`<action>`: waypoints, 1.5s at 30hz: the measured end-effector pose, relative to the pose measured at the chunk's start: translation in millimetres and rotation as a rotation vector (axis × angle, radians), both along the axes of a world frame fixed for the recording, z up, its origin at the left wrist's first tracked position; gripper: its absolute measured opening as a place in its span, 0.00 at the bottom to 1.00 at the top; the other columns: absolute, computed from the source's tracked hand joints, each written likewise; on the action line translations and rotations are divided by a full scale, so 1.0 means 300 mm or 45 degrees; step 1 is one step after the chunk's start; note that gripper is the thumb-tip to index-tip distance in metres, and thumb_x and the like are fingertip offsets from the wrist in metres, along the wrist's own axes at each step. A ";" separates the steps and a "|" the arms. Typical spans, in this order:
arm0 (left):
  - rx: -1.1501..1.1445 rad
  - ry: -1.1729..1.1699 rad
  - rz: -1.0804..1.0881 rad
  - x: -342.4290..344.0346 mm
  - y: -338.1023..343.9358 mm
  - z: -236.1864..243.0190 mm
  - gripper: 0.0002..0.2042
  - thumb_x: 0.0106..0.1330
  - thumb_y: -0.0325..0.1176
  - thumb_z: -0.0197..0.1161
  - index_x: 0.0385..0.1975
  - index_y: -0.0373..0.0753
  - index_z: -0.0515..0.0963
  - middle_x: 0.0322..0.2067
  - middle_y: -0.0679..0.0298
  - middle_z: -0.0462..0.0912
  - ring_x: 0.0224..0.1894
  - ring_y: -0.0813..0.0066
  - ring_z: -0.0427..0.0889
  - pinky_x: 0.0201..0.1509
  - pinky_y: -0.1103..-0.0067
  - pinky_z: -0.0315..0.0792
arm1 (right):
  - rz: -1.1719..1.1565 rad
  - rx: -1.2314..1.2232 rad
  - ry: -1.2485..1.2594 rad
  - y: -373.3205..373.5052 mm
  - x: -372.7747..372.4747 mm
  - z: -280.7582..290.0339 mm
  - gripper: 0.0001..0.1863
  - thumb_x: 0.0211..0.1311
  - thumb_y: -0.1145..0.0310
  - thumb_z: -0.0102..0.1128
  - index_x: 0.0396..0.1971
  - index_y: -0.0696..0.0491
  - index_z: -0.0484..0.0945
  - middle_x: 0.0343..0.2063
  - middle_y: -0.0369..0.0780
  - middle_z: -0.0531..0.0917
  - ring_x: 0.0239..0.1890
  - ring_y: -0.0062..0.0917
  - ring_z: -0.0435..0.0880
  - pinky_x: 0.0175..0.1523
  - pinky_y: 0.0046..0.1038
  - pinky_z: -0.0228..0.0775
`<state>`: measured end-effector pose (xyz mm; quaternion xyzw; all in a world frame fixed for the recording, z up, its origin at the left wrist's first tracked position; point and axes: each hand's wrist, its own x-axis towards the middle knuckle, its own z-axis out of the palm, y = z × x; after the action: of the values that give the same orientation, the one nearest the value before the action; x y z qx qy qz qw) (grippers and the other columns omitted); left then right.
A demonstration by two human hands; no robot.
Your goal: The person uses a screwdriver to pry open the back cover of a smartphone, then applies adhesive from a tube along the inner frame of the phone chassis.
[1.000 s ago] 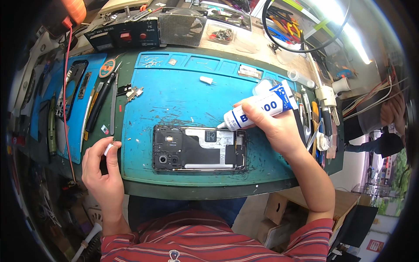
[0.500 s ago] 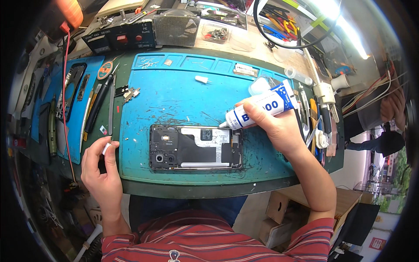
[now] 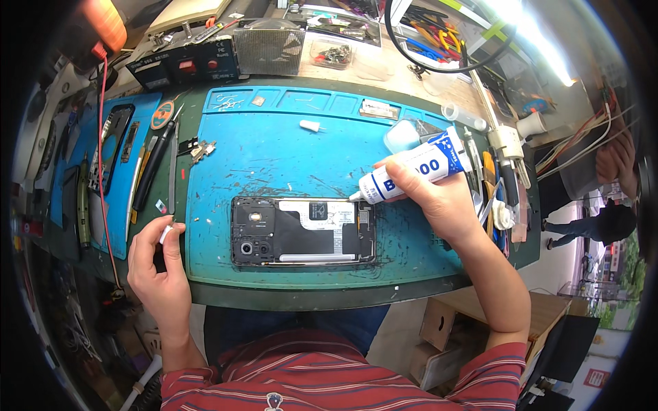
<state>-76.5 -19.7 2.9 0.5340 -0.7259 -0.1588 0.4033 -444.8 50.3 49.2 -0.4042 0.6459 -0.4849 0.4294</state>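
My right hand is wrapped round a white and blue glue tube, tilted with its nozzle down to the left. The nozzle tip is at the far edge of an opened smartphone, near its right end; whether it touches cannot be made out. The phone lies flat with its back cover off, showing a black and white interior and camera lenses at the left. Left of the phone, my left hand is closed, pinching a small white cap between thumb and fingers.
Under the phone lies a blue work mat with a small white nozzle piece on it. A black pen-like tool and a second blue mat are at the left. Tweezers and other tools crowd the right. A black box with red switches stands behind.
The tube's nozzle has moved slightly to the right along the phone's far edge. The whole view has shifted a little. My left hand still holds the cap.
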 end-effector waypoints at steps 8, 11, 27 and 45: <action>0.005 0.007 0.003 -0.002 0.000 0.001 0.06 0.77 0.26 0.66 0.49 0.35 0.85 0.40 0.63 0.90 0.40 0.74 0.86 0.44 0.77 0.77 | -0.014 0.004 0.018 0.013 -0.012 0.008 0.16 0.73 0.60 0.73 0.48 0.59 0.90 0.41 0.39 0.92 0.42 0.22 0.92 0.47 0.25 0.84; 0.004 0.006 0.005 0.001 0.000 -0.002 0.06 0.77 0.26 0.66 0.48 0.35 0.85 0.40 0.63 0.90 0.40 0.74 0.85 0.44 0.77 0.77 | -0.011 0.000 0.009 0.015 -0.016 0.009 0.16 0.73 0.60 0.73 0.49 0.59 0.90 0.42 0.40 0.92 0.42 0.22 0.92 0.48 0.25 0.85; 0.012 0.002 0.011 0.002 0.000 -0.004 0.06 0.78 0.27 0.66 0.50 0.35 0.85 0.40 0.62 0.90 0.41 0.74 0.86 0.45 0.77 0.77 | -0.057 0.014 -0.028 0.024 -0.037 0.018 0.18 0.68 0.63 0.79 0.46 0.61 0.86 0.40 0.41 0.92 0.40 0.24 0.93 0.42 0.26 0.88; 0.020 -0.014 0.016 0.002 0.002 0.001 0.07 0.79 0.28 0.65 0.50 0.34 0.85 0.42 0.61 0.90 0.42 0.74 0.89 0.47 0.76 0.79 | -0.083 -0.005 -0.003 0.056 -0.067 0.017 0.17 0.68 0.63 0.79 0.45 0.61 0.87 0.39 0.42 0.92 0.39 0.23 0.93 0.41 0.25 0.87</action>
<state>-76.0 -19.2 3.2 0.5425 -0.7235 -0.1591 0.3961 -464.9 66.9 54.3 -0.3832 0.6573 -0.5003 0.4134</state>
